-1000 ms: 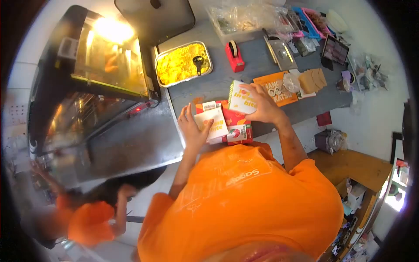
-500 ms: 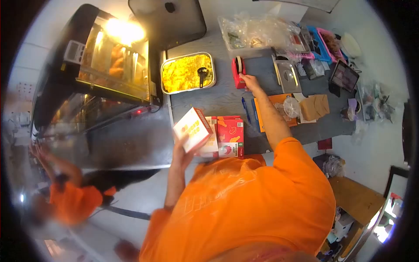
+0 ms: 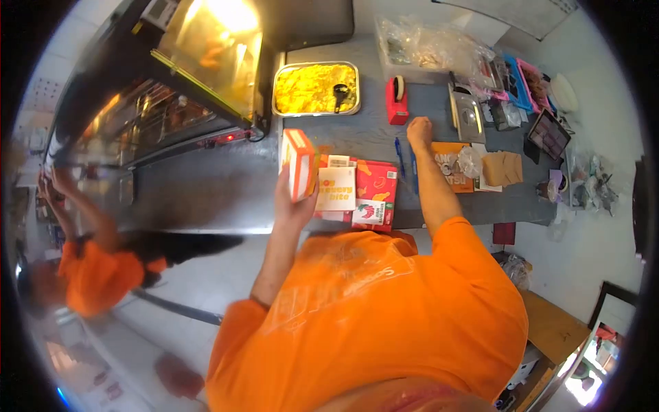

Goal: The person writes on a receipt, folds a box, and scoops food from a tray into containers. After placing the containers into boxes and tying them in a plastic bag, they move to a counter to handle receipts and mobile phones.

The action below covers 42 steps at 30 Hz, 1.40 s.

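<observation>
Holds a small white-and-orange box (image 3: 300, 165) in the left hand (image 3: 295, 202), partly closed around its lower part, raised and tilted with a narrow side turned to the camera. Curls the right hand (image 3: 419, 130) into a loose fist near the red tape dispenser (image 3: 397, 103), but apart from it; cannot tell of anything pinched inside. Has a white box with yellow lettering (image 3: 336, 190) lying flat on a red printed box (image 3: 376, 182), at the near edge of the grey table (image 3: 371, 142). Has a blue pen (image 3: 399, 152) just right of these, then an orange printed sheet (image 3: 453, 149) beside brown paper boxes (image 3: 502, 168). Has, further back, a metal tray (image 3: 316, 114) of yellow food (image 3: 305, 89) with a black scoop (image 3: 341, 96) in it, and a lit glass cabinet (image 3: 213, 62) to the left. Shares the room with another person (image 3: 103, 275) in orange at far left, somewhat blurred.
</observation>
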### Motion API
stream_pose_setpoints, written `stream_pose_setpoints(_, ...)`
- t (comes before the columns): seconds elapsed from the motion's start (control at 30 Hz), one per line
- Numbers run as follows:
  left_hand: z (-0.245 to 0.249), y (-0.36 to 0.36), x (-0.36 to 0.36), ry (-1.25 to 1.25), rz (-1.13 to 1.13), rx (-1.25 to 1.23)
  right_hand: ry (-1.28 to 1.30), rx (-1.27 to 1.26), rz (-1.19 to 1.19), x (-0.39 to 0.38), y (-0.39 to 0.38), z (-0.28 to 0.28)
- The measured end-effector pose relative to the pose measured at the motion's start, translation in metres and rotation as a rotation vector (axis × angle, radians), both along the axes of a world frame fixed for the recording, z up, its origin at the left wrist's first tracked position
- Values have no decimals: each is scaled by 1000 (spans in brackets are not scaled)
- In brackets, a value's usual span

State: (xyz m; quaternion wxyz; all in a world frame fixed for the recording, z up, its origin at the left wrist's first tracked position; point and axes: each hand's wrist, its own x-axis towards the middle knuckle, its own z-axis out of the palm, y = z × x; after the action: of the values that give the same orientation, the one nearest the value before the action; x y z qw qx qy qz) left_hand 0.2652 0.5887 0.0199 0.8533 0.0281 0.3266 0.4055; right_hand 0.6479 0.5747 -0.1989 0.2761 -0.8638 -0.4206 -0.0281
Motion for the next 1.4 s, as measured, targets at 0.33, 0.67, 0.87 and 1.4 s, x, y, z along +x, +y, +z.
stream_pose_setpoints(0.33,24,9,-22,-83,7,52,1305,173,1025,-224,-44,300)
stream_pose_setpoints(0.67,17,2,-51,-297,-313,-10,318,28,574,-282,-44,308)
stream_pose_setpoints(0.87,-5,-2,-62,-366,-621,151,237,99,625,-248,-73,274)
stream_pose_setpoints(1.4,-111,30,-14,1062,-506,949,1129,215,76,-178,-153,114)
